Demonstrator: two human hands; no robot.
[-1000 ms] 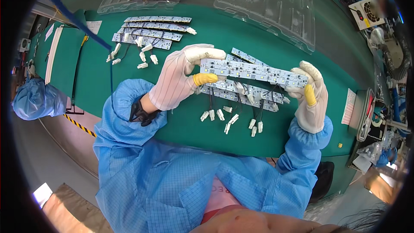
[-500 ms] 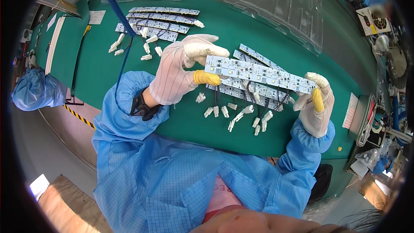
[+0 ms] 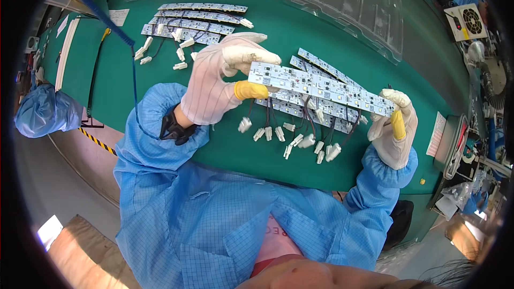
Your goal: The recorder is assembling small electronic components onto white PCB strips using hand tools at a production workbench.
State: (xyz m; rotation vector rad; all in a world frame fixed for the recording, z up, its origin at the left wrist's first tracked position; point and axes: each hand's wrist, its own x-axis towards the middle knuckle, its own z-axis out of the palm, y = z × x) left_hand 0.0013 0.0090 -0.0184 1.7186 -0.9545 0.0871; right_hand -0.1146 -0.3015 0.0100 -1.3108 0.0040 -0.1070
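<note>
Raised above the green mat, a long white LED circuit board spans between my two gloved hands. My left hand pinches its left end, a yellow cot on the thumb. At the other end, my right hand grips the board between its thumb, also in a yellow cot, and its fingers. Under and behind the held board lie several more LED boards, partly covered by it. Dark wires with white connectors spread from them toward me.
Another group of LED boards with connectors lies at the far left. Clear plastic trays stand at the back. A blue coiled cord runs to my left wrist strap. A metal-edged bin stands at the right.
The held board has shifted slightly, its left end up and to the left with my left hand. Its hanging connectors have swung. Both hands keep their hold.
</note>
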